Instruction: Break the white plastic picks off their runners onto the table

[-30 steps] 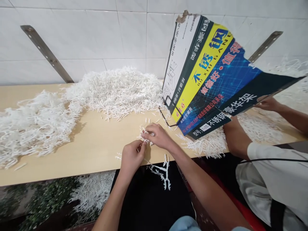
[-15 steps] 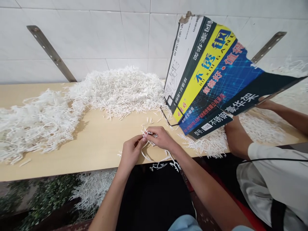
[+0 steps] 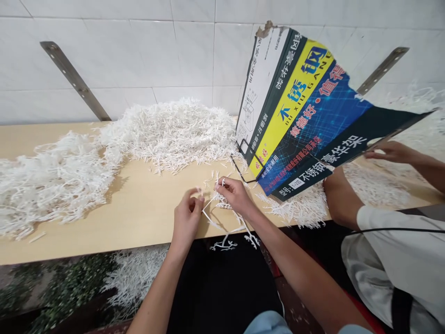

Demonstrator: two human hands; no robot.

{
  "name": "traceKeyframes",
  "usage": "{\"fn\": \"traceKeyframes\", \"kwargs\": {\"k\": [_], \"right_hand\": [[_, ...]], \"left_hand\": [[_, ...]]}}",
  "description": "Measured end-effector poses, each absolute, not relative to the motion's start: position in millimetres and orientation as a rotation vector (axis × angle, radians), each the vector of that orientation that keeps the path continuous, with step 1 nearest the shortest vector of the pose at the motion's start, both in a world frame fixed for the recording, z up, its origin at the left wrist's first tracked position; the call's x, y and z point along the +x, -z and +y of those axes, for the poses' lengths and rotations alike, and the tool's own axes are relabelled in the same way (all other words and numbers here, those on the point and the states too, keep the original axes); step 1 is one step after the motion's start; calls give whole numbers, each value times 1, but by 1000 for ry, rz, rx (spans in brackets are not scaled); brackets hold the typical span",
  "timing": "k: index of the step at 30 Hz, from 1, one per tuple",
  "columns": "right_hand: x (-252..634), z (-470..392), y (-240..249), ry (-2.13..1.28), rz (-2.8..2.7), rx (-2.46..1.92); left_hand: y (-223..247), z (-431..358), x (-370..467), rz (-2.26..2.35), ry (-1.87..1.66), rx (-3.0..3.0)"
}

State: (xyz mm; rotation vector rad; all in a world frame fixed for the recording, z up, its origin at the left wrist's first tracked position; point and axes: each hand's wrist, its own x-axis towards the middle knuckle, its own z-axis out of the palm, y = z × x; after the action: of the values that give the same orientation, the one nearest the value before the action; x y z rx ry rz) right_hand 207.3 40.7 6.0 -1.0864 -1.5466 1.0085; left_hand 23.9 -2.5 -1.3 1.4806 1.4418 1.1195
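My right hand pinches a thin white branched plastic sprig between thumb and forefinger, above the near edge of the table. My left hand is just to its left, fingers curled with thumb and forefinger apart and nothing visible between them. A thin white stem runs below and between both hands. It leads to forked white tips that hang past the table edge over my dark lap. Small loose white pieces lie on the wood beyond my right fingers.
White sprigs are heaped at the back and left of the wooden table. A printed cardboard panel stands at right, partly hiding a co-worker's arms. Metal brackets meet the tiled wall. More white sprigs and greenery lie below.
My hands were together at the sprig and have drawn apart. My left thumb and forefinger have parted and moved left, while my right hand keeps its pinch slightly higher.
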Motion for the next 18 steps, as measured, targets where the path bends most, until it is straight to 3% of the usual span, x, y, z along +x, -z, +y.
{"fn": "traceKeyframes", "kwargs": {"k": [9, 18], "right_hand": [[204, 43, -6, -1208, -1461, -1019], [204, 43, -4, -1159, -1487, -1005]], "left_hand": [[-1, -3, 26, 1381, -1116, 1426], [-5, 1, 25, 1197, -956, 1521]]}}
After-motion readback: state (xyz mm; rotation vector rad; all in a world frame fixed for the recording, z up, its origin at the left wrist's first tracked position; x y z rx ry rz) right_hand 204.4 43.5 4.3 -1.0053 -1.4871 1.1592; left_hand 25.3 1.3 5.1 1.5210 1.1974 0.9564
